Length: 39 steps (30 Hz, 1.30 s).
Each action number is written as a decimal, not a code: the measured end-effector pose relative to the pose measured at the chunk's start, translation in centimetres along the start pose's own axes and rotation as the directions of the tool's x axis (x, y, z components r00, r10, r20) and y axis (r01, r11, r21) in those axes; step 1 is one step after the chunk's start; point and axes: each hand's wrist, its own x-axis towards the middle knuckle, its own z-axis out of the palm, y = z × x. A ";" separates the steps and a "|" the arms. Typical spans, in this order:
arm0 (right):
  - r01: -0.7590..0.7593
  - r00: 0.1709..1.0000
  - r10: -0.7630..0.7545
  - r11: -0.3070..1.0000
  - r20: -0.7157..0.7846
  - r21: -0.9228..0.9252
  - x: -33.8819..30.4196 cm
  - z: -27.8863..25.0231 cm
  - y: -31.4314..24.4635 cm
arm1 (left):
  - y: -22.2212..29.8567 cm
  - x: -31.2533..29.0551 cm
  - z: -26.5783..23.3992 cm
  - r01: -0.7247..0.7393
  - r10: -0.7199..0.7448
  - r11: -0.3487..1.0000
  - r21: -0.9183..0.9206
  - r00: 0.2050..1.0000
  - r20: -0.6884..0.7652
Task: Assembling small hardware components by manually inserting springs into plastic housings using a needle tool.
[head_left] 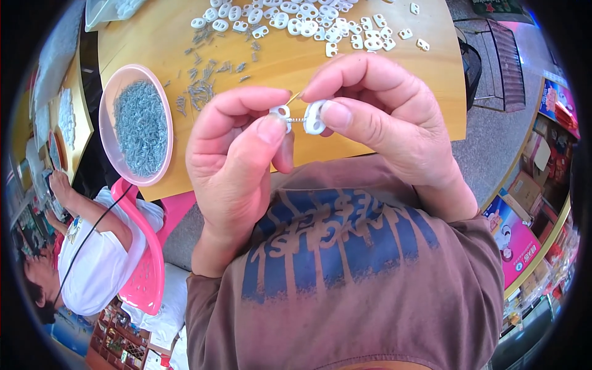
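My left hand [237, 157] pinches a small white plastic piece [280, 112] between thumb and forefinger. My right hand [385, 117] grips a second white plastic piece [314, 117] the same way. A thin metal spring or pin [298, 119] spans the short gap between the two pieces. Both hands are raised close to my chest, above the near edge of the wooden table [370, 74].
A pink bowl [114, 92] full of small metal springs sits at the table's left, with loose springs [203, 86] scattered beside it. Many white plastic pieces [308, 21] lie at the far side. Another person in a white shirt [92, 259] sits on a pink chair at left.
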 end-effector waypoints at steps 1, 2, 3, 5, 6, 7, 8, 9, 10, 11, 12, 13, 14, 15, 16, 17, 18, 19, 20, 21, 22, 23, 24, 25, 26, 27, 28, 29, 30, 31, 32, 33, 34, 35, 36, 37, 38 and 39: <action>0.000 1.000 0.000 1.000 0.003 0.000 0.0 0.0 0.0 | 0.0 0.0 0.0 -0.004 0.004 1.000 0.003 1.000 -0.004; -0.001 1.000 0.001 1.000 0.003 0.002 0.0 -0.1 0.1 | -0.1 0.0 0.0 -0.003 0.003 1.000 0.004 1.000 -0.006; 0.013 1.000 -0.013 1.000 0.022 -0.008 0.0 -0.2 0.2 | -0.1 0.0 0.0 -0.004 0.004 1.000 0.018 1.000 -0.010; 0.028 0.999 -0.027 1.000 0.042 -0.015 0.1 -0.2 0.4 | -0.1 0.0 0.0 -0.004 0.004 0.999 0.033 1.000 -0.016; 0.042 0.998 -0.041 0.999 0.043 -0.018 0.1 -0.3 0.4 | -0.1 0.0 0.0 -0.007 0.008 0.998 0.056 1.000 -0.013; 0.056 0.998 -0.055 0.998 0.044 -0.020 0.1 -0.3 0.5 | -0.1 0.0 0.0 -0.011 0.012 0.997 0.079 1.000 -0.010; 0.055 0.998 -0.054 0.998 0.043 -0.018 0.1 -0.4 0.5 | -0.1 0.0 0.0 -0.010 0.011 0.997 0.080 1.000 -0.011; 0.092 0.995 -0.087 0.992 0.050 -0.088 0.1 -0.6 0.5 | -0.1 -0.1 0.1 -0.029 0.030 0.991 0.133 1.000 -0.006; 0.128 0.991 -0.120 0.979 0.059 -0.158 0.0 -0.7 0.5 | -0.2 -0.1 0.1 -0.049 0.049 0.982 0.185 0.999 0.000; 0.127 0.991 -0.119 0.980 0.058 -0.156 0.0 -0.7 0.5 | -0.1 -0.1 0.2 -0.047 0.048 0.981 0.186 0.999 0.000; 0.141 0.990 -0.133 0.969 0.055 -0.203 0.0 -0.8 0.5 | -0.1 -0.1 0.4 -0.092 0.098 0.962 0.256 0.995 -0.012; 0.155 0.988 -0.146 0.956 0.053 -0.250 0.0 -0.8 0.5 | -0.1 0.0 0.6 -0.134 0.149 0.936 0.326 0.989 -0.020; 0.152 0.988 -0.144 0.957 0.052 -0.248 0.0 -0.8 0.5 | -0.1 0.0 0.7 -0.130 0.145 0.936 0.327 0.989 -0.022; 0.154 0.988 -0.145 0.951 0.054 -0.268 0.0 -0.8 0.5 | -0.2 -0.1 0.8 -0.137 0.152 0.935 0.326 0.988 -0.018; 0.156 0.988 -0.147 0.945 0.056 -0.288 -0.1 -0.8 0.5 | -0.2 -0.1 0.8 -0.145 0.158 0.934 0.325 0.987 -0.014; 0.155 0.988 -0.145 0.946 0.056 -0.286 -0.1 -0.8 0.6 | -0.3 -0.2 0.7 -0.143 0.156 0.934 0.327 0.988 -0.016; 0.153 0.988 -0.148 0.949 0.038 -0.277 -0.2 -0.7 0.6 | -0.3 -0.2 0.5 -0.137 0.141 0.934 0.329 0.990 0.010; 0.151 0.988 -0.151 0.952 0.021 -0.267 -0.2 -0.7 0.6 | -0.4 -0.3 0.4 -0.131 0.126 0.934 0.331 0.991 0.037; 0.150 0.988 -0.150 0.952 0.020 -0.266 -0.2 -0.5 0.6 | -0.4 -0.3 0.5 -0.130 0.124 0.935 0.331 0.992 0.037; 0.117 0.992 -0.123 0.974 -0.019 -0.196 -0.3 -0.3 0.5 | -0.4 -0.3 0.6 -0.107 0.106 0.952 0.286 0.994 0.018; 0.085 0.994 -0.093 0.989 -0.055 -0.123 -0.3 -0.2 0.5 | -0.5 -0.3 0.7 -0.085 0.087 0.967 0.240 0.996 0.001; 0.085 0.994 -0.092 0.989 -0.057 -0.122 -0.3 -0.2 0.5 | -0.5 -0.2 0.6 -0.083 0.085 0.967 0.240 0.996 0.002; 0.066 0.995 -0.074 0.991 -0.065 -0.117 -0.3 -0.2 0.5 | -0.6 -0.2 0.5 -0.075 0.076 0.973 0.219 0.997 0.005; 0.047 0.996 -0.055 0.993 -0.073 -0.112 -0.3 -0.2 0.5 | -0.6 -0.2 0.4 -0.067 0.067 0.978 0.197 0.998 0.008; 0.047 0.996 -0.055 0.993 -0.074 -0.111 -0.3 -0.2 0.4 | -0.6 -0.2 0.4 -0.066 0.066 0.978 0.197 0.998 0.008; 0.016 0.998 -0.019 0.998 -0.052 -0.057 -0.3 -0.1 0.2 | -0.6 -0.2 0.4 -0.058 0.059 0.984 0.166 0.998 -0.002; -0.016 0.999 0.016 1.000 -0.029 -0.005 -0.3 -0.1 0.1 | -0.7 -0.2 0.4 -0.050 0.052 0.990 0.135 0.999 -0.011; -0.017 0.999 0.016 1.000 -0.030 -0.004 -0.4 -0.1 0.3 | -0.7 -0.2 0.4 -0.048 0.050 0.990 0.134 0.999 -0.011; 0.037 0.999 -0.038 0.998 -0.031 -0.042 -0.5 -0.2 0.6 | -0.7 -0.2 0.5 -0.042 0.044 0.994 0.101 0.999 -0.011; 0.090 0.995 -0.092 0.993 -0.030 -0.079 -0.6 -0.2 0.9 | -0.7 -0.2 0.5 -0.036 0.037 0.997 0.067 0.999 -0.011; 0.089 0.995 -0.092 0.993 -0.031 -0.079 -0.6 -0.4 1.1 | -0.6 -0.2 0.6 -0.035 0.036 0.997 0.067 0.999 -0.011; 0.186 0.982 -0.185 0.960 0.025 -0.209 -0.5 -0.6 1.3 | -0.6 -0.2 0.8 -0.038 0.039 0.997 0.062 0.999 -0.021; 0.284 0.959 -0.268 0.901 0.093 -0.329 -0.5 -0.7 1.4 | -0.6 -0.2 0.9 -0.041 0.043 0.998 0.057 0.999 -0.030; 0.282 0.959 -0.267 0.901 0.091 -0.329 -0.5 -0.7 1.4 | -0.6 -0.2 0.9 -0.039 0.041 0.998 0.056 0.999 -0.031; 0.253 0.967 -0.241 0.916 0.077 -0.311 -0.6 -0.8 1.4 | -0.7 -0.3 0.8 -0.043 0.044 0.998 0.037 0.999 -0.022; 0.224 0.975 -0.215 0.930 0.063 -0.292 -0.6 -0.8 1.4 | -0.8 -0.3 0.8 -0.046 0.047 0.999 0.018 0.999 -0.013; 0.223 0.975 -0.214 0.930 0.063 -0.292 -0.7 -0.7 1.4 | -0.8 -0.4 0.8 -0.046 0.046 0.999 0.018 0.999 -0.013; 0.227 0.974 -0.219 0.934 0.061 -0.275 -0.6 -0.7 1.4 | -0.7 -0.5 1.0 -0.049 0.050 0.997 0.053 0.999 -0.014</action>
